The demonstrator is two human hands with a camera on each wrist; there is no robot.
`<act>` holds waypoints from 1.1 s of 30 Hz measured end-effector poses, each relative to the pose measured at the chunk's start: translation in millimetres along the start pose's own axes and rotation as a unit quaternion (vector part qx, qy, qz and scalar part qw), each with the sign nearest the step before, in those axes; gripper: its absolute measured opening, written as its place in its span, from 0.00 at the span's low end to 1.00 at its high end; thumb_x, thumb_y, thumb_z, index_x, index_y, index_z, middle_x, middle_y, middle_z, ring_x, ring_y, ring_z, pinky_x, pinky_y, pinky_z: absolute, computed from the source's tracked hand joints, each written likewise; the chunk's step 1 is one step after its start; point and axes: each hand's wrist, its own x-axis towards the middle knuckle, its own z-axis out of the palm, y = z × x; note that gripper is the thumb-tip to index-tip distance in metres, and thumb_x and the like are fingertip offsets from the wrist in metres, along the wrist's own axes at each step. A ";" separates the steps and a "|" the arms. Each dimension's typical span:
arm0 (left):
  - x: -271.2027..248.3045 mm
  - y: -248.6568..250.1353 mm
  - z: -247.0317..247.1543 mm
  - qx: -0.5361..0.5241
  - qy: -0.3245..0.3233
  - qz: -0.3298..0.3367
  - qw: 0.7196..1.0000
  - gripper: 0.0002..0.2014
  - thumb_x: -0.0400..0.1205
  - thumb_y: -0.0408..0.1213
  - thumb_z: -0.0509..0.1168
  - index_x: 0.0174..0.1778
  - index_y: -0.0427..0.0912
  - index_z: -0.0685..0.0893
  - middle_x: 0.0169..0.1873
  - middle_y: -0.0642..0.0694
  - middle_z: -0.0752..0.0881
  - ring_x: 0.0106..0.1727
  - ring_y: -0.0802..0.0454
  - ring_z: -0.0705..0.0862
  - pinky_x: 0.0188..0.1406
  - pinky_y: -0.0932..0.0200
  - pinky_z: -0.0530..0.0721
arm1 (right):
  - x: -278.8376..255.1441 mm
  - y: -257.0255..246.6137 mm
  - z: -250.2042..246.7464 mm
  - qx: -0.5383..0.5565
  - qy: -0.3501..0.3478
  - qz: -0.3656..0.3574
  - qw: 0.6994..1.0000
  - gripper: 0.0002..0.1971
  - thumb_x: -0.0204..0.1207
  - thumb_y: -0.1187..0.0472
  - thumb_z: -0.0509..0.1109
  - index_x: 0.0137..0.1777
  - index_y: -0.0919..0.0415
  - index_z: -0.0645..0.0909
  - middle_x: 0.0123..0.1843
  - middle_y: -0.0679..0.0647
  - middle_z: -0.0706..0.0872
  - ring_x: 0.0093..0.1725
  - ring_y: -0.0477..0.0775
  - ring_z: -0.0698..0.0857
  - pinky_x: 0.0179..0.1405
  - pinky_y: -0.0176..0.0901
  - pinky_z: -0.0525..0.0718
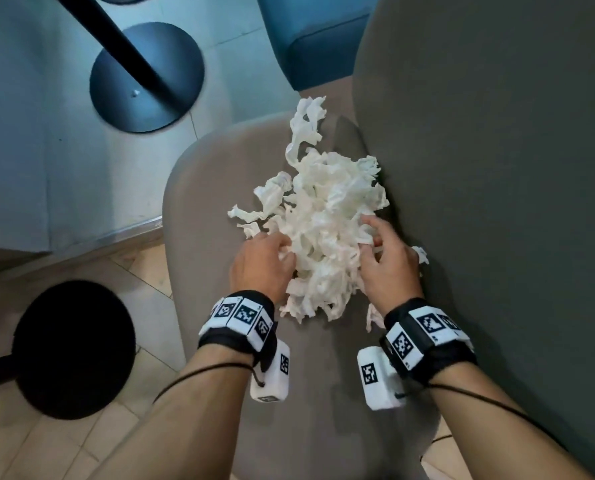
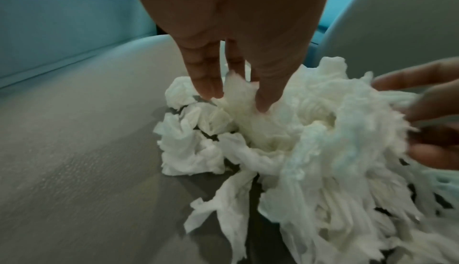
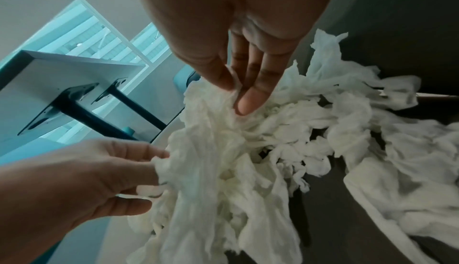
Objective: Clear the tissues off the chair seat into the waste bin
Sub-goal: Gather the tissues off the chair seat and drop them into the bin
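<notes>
A: Left hand point(image 1: 259, 263) — fingertips buried in tissues point(image 1: 324, 230), can't see the grip.
B: Right hand point(image 1: 386, 258) too, tips sunk in the pile. Its fingers are blurred in left wrist view.
A: Chair back point(image 1: 497, 168) cut off top and right.
B: Seat point(image 1: 220, 168) under the pile hidden. Dark round thing point(image 1: 74, 348) bottom left, can't tell what.

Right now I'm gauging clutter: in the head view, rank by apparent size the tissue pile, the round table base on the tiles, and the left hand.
1. tissue pile
2. round table base, somewhat smaller
3. left hand
</notes>
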 end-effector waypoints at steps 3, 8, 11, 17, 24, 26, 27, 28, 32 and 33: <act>-4.7 -11.9 -4.6 -0.110 0.029 -0.019 0.993 0.04 0.77 0.39 0.68 0.46 0.50 0.83 0.38 0.52 0.84 0.41 0.52 0.82 0.37 0.57 0.79 | -4.1 6.8 0.7 0.033 0.020 0.043 0.998 0.17 0.79 0.66 0.56 0.57 0.51 0.84 0.62 0.51 0.84 0.62 0.57 0.83 0.66 0.57 0.82; -31.9 -24.4 -20.2 -0.231 0.084 -0.056 0.968 0.08 0.73 0.30 0.66 0.36 0.48 0.76 0.32 0.52 0.77 0.34 0.50 0.77 0.31 0.53 0.79 | -19.1 8.1 -16.9 0.131 0.046 0.152 0.979 0.14 0.79 0.62 0.54 0.39 0.67 0.78 0.42 0.58 0.86 0.45 0.63 0.83 0.46 0.50 0.81; -33.9 -27.7 -27.3 -0.235 0.126 -0.047 0.963 0.13 0.75 0.25 0.62 0.34 0.50 0.76 0.37 0.53 0.78 0.37 0.59 0.77 0.35 0.65 0.74 | -24.9 -1.3 -25.1 0.151 0.054 0.174 0.972 0.15 0.72 0.50 0.56 0.33 0.59 0.77 0.37 0.58 0.87 0.43 0.66 0.86 0.46 0.61 0.84; 5.0 0.0 -52.0 -0.292 0.098 -0.044 0.950 0.09 0.83 0.31 0.57 0.37 0.40 0.78 0.28 0.51 0.76 0.27 0.58 0.69 0.27 0.60 0.72 | 6.7 -32.4 -26.9 0.153 0.049 0.132 0.978 0.17 0.85 0.46 0.57 0.41 0.52 0.81 0.33 0.54 0.87 0.32 0.52 0.86 0.36 0.47 0.83; 99.9 43.8 -54.6 -0.214 0.046 -0.025 0.975 0.13 0.81 0.51 0.65 0.58 0.51 0.77 0.55 0.49 0.82 0.54 0.52 0.76 0.43 0.62 0.74 | 83.8 -53.8 -7.5 -0.005 -0.007 0.026 1.000 0.27 0.80 0.71 0.52 0.72 0.47 0.76 0.64 0.50 0.76 0.61 0.47 0.78 0.62 0.40 0.77; 128.4 50.5 -45.5 -0.197 0.030 -0.023 0.980 0.21 0.80 0.53 0.67 0.66 0.50 0.77 0.59 0.47 0.82 0.55 0.53 0.74 0.53 0.59 0.75 | 98.7 -57.6 0.1 -0.056 -0.039 -0.005 0.998 0.27 0.80 0.70 0.54 0.76 0.47 0.72 0.74 0.49 0.71 0.69 0.45 0.72 0.69 0.37 0.68; 140.3 52.2 -39.0 -0.191 0.020 -0.023 0.981 0.23 0.80 0.54 0.67 0.68 0.50 0.77 0.61 0.47 0.82 0.55 0.53 0.74 0.56 0.58 0.75 | 104.5 -57.0 4.1 -0.079 -0.054 -0.018 0.995 0.27 0.80 0.68 0.57 0.78 0.47 0.70 0.77 0.48 0.69 0.72 0.46 0.71 0.71 0.38 0.66; 149.5 53.3 -32.4 -0.183 0.013 -0.023 0.983 0.22 0.79 0.55 0.67 0.68 0.51 0.78 0.62 0.48 0.83 0.56 0.52 0.76 0.58 0.58 0.76 | 109.4 -55.6 7.2 -0.102 -0.067 -0.026 0.992 0.28 0.80 0.67 0.59 0.79 0.46 0.67 0.80 0.48 0.67 0.76 0.49 0.70 0.75 0.43 0.66; 159.6 53.4 -16.1 -0.144 0.033 -0.029 0.989 0.11 0.80 0.47 0.61 0.50 0.52 0.87 0.49 0.46 0.90 0.51 0.43 0.86 0.48 0.57 0.80 | 119.2 -43.3 18.0 -0.123 -0.072 -0.014 0.990 0.29 0.77 0.63 0.64 0.78 0.42 0.69 0.76 0.52 0.76 0.73 0.58 0.76 0.73 0.57 0.75; 155.4 52.8 -15.9 -0.150 0.040 -0.027 0.988 0.11 0.80 0.43 0.58 0.44 0.49 0.87 0.44 0.46 0.90 0.46 0.42 0.85 0.44 0.57 0.79 | 119.4 -39.7 19.5 -0.125 -0.067 -0.012 0.990 0.28 0.77 0.64 0.63 0.76 0.43 0.72 0.74 0.53 0.79 0.70 0.58 0.78 0.71 0.55 0.77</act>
